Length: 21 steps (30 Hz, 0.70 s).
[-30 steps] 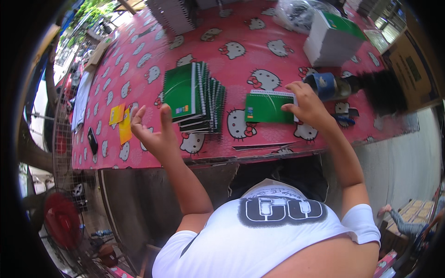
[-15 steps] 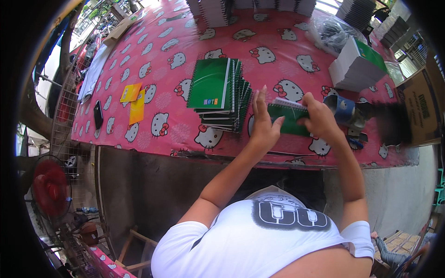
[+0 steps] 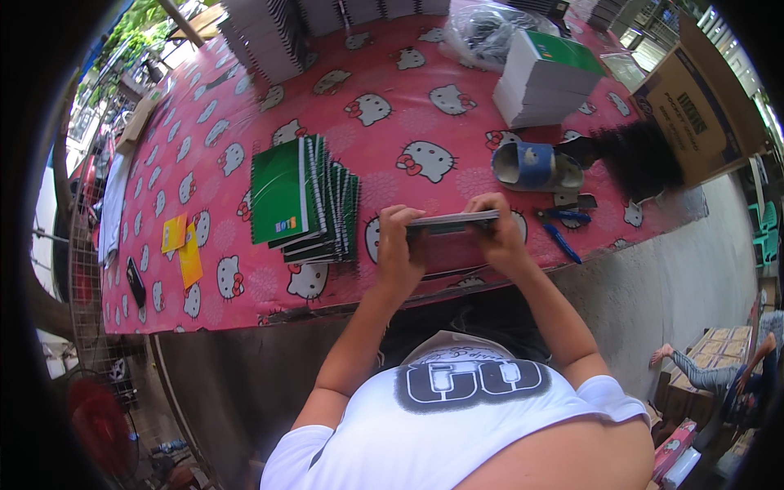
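Observation:
Near the table's front edge I hold a spiral notebook [image 3: 454, 219] on edge between both hands. My left hand [image 3: 400, 253] is closed on its left end, my right hand [image 3: 501, 238] on its right end. Mostly its thin page edge shows; the cover is turned from view. To the left of my left hand stands a fanned stack of green spiral notebooks [image 3: 282, 189] with black coils. Right of my right hand lie a blue-handled tool [image 3: 566, 216], a blue pen-like tool [image 3: 562, 243] and a blue and grey slipper-shaped thing [image 3: 535, 167].
A pink cat-print cloth covers the table [image 3: 343, 135]. Black coils [image 3: 641, 159] lie by an open cardboard box [image 3: 702, 106]. Behind are a white book stack with a green cover [image 3: 539, 86], a plastic bag [image 3: 490, 37] and grey stacks [image 3: 261, 37]. Yellow packets [image 3: 186, 249] and a phone [image 3: 135, 282] lie left.
The notebook has gone from lying tilted with its green cover showing to standing on edge, now gripped at both ends. My left hand has closed on it. The whole view has shifted and turned.

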Each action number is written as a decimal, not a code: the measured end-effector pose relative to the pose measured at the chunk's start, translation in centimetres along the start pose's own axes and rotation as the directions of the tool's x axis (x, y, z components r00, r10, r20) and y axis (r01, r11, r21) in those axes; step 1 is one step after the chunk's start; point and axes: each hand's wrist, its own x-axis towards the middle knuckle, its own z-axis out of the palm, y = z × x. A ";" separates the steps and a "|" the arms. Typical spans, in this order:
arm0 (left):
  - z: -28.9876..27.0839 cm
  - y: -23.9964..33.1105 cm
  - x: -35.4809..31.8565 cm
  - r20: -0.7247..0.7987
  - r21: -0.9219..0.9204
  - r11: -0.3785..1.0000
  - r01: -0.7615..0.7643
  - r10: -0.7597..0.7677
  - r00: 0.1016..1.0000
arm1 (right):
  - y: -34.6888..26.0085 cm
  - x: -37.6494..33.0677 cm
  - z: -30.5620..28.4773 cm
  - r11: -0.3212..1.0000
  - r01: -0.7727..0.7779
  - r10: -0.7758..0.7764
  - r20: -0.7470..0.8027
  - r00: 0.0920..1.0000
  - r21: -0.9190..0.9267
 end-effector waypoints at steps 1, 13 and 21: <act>-0.2 -0.1 0.6 0.033 0.004 1.000 0.004 -0.004 0.999 | 0.3 0.1 -0.1 0.999 -0.031 0.031 -0.007 1.000 -0.034; 0.2 2.9 4.6 0.190 0.060 0.993 0.106 -0.115 0.975 | -4.0 4.0 -16.9 0.671 -0.219 -0.121 -0.397 0.910 -0.708; 1.1 4.0 4.2 0.121 0.342 0.939 -0.044 0.002 0.993 | 0.3 6.8 -29.2 0.068 -0.486 -0.091 -0.490 0.867 -0.871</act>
